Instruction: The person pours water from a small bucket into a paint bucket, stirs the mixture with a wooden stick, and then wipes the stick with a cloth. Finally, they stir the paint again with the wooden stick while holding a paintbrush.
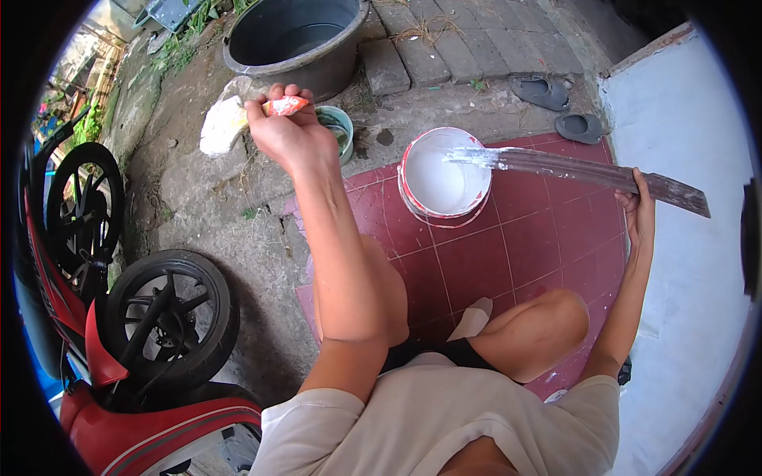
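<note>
My left hand (292, 131) is raised at the upper left, fingers curled round a small orange-and-white piece (286, 105) smeared with white. On the right, my right hand (637, 198) grips a long dark wooden stick (571, 168) near its outer end. The stick's other end, coated in white paint, reaches over the rim of a white bucket (407, 186). Smooth white paint (444, 178) fills part of the bucket, which stands on the red tiles.
A large black basin (349, 63) and a small green pail (346, 131) stand beyond. Grey sandals (579, 127) lie near the white wall (683, 119). A wheel (226, 317) and red motorcycle (159, 424) occupy the left. Red tiles (476, 262) surround the bucket.
</note>
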Available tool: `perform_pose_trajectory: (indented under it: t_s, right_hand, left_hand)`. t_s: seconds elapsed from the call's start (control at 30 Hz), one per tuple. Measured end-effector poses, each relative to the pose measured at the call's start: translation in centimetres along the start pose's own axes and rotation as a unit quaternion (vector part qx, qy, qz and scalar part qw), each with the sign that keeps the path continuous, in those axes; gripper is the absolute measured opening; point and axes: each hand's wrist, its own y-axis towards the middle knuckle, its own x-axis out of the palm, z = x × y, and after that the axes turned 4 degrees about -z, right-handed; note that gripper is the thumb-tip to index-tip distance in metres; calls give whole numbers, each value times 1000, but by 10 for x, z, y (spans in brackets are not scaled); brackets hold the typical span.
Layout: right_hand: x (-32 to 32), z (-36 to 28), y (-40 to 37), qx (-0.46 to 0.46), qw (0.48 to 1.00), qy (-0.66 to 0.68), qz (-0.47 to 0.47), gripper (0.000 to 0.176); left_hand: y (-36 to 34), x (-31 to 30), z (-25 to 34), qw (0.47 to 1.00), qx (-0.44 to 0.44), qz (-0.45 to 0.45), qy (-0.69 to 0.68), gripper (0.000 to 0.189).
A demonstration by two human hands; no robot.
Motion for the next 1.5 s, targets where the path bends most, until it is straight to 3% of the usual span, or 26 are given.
perform_pose_trajectory:
  t_s: [0.17, 0.27, 0.53, 0.73, 0.97, 1.13, 1.5]
  right_hand:
    - [2, 58, 50, 81, 977, 194, -47, 24]
    - [53, 74, 77, 126, 948, 266, -122, 28]
    - [238, 138, 150, 189, 895, 261, -309, 25]
    - [315, 176, 170, 235, 862, 244, -378, 24]
    - [309, 190, 189, 267, 830, 262, -413, 23]
    - [307, 217, 180, 299, 820, 220, -435, 25]
    - [269, 243, 192, 289, 846, 258, -367, 31]
  left_hand:
    - [10, -8, 16, 998, 44, 35, -9, 19]
    - [12, -11, 20, 996, 82, 34, -11, 17]
    - [14, -12, 26, 992, 120, 41, -9, 21]
    - [25, -19, 23, 993, 117, 8, 15, 23]
    - [35, -19, 17, 990, 119, 51, 50, 20]
    - [37, -20, 8, 990, 121, 27, 73, 21]
    - [36, -17, -14, 991, 101, 1, 88, 22]
